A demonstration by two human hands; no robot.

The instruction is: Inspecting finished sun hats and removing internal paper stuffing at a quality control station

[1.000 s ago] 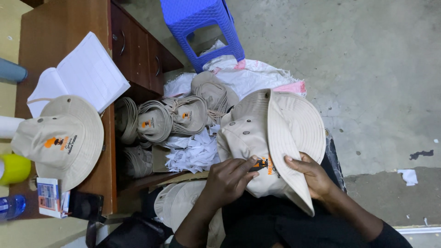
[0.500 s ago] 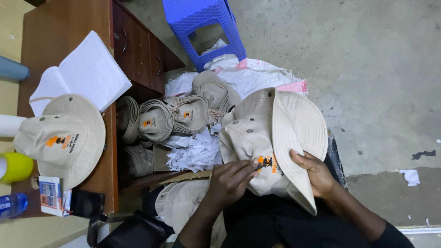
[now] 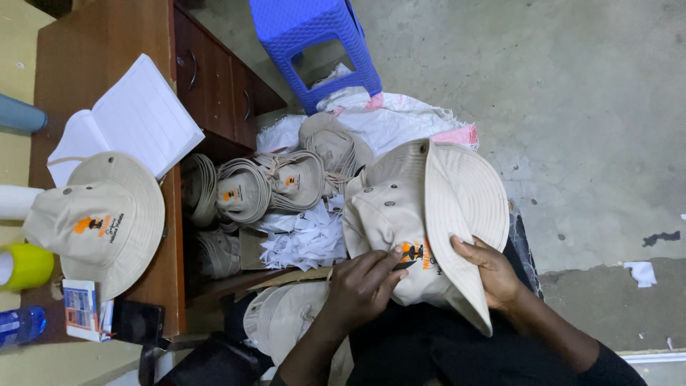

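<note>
Head view: a grey concrete floor (image 3: 572, 107) beside a brown wooden bench (image 3: 100, 86). On the person's lap lies a beige bucket hat (image 3: 429, 214). The left hand (image 3: 361, 286) has slid up onto its orange logo, fingers pinching there; the right hand (image 3: 489, 271) still clasps the brim, steadying it.

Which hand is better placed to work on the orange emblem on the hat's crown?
Left, probably. The left hand has its fingertips right at the orange emblem, while the right hand lies on the brim of the beige hat, steadying it.
</note>
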